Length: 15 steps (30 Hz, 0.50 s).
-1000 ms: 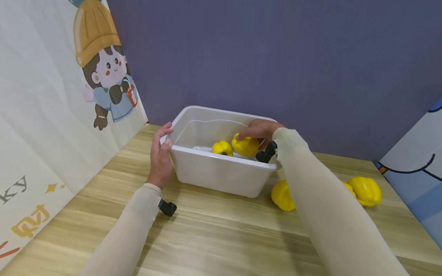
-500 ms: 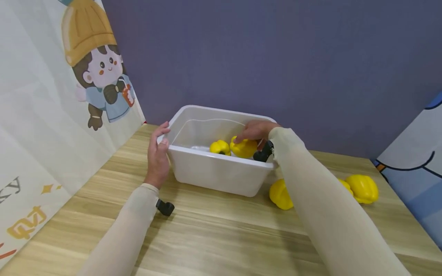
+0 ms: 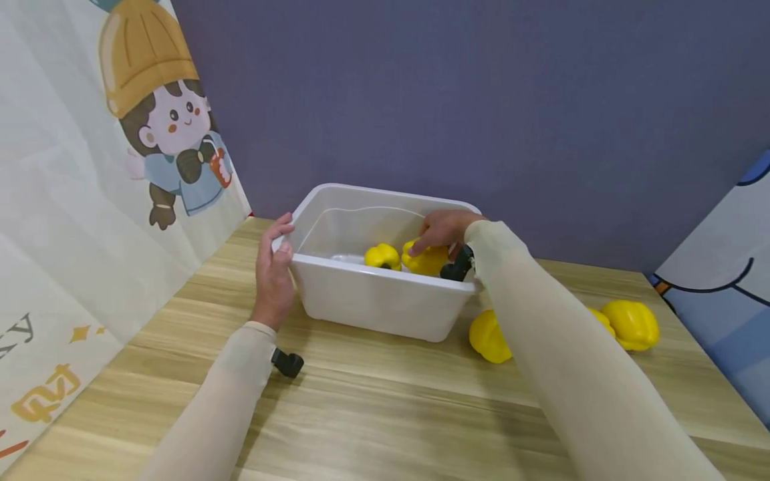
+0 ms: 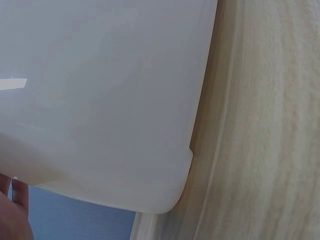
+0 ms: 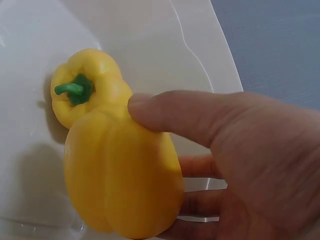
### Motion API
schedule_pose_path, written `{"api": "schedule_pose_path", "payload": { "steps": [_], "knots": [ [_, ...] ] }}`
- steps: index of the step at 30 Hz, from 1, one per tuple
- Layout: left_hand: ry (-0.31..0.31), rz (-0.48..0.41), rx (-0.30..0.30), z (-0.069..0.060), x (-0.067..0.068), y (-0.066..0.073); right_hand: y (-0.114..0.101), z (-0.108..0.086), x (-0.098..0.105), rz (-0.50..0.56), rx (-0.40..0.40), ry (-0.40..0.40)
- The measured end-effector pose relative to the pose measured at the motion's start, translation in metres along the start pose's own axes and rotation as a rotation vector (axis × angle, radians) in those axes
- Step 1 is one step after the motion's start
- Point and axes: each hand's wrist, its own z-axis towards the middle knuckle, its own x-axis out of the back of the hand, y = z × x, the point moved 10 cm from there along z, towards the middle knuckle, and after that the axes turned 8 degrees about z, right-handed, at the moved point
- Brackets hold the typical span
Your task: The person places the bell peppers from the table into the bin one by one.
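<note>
A white plastic bin (image 3: 373,297) stands on the wooden table. At its left end my left hand (image 3: 274,280) grips the rim, thumb on the near side and fingers on the outer edge. Down inside the right part of the bin, my right hand (image 3: 448,228) holds a yellow bell pepper (image 5: 122,170). In the right wrist view the thumb lies on top of this pepper and the fingers pass round its side. A second yellow bell pepper (image 5: 90,85) with a green stem sits against it on the bin floor. The left wrist view mostly shows the bin's outer wall (image 4: 110,100).
Right of the bin, a yellow bell pepper (image 3: 490,337) lies on the table, partly behind my right sleeve. Farther right are another pepper (image 3: 630,325) and a mostly hidden one (image 3: 603,321). A dark blue-grey panel (image 3: 457,100) rises behind the bin; a printed sheet (image 3: 60,200) borders the left.
My right hand has lowered the pepper slightly in the bin, next to the other one. The left hand keeps its grip on the rim. The head view has shifted a little.
</note>
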Motion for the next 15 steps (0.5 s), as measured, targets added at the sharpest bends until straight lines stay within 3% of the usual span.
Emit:
{"api": "schedule_pose_path", "payload": {
  "steps": [2,9,12,15],
  "knots": [
    [-0.006,0.003,0.011,-0.001,0.001,0.003,0.0,-0.002,-0.001,0.005,-0.01,0.008],
    [-0.027,0.014,0.02,-0.005,0.004,0.033,-0.003,-0.009,-0.004,-0.018,-0.037,0.047],
    [-0.029,0.002,0.015,-0.005,0.006,0.033,-0.003,-0.01,-0.005,-0.023,-0.045,0.055],
    [-0.029,-0.013,0.01,-0.004,0.008,0.021,-0.003,-0.011,-0.008,-0.02,-0.05,0.052]
  ]
}}
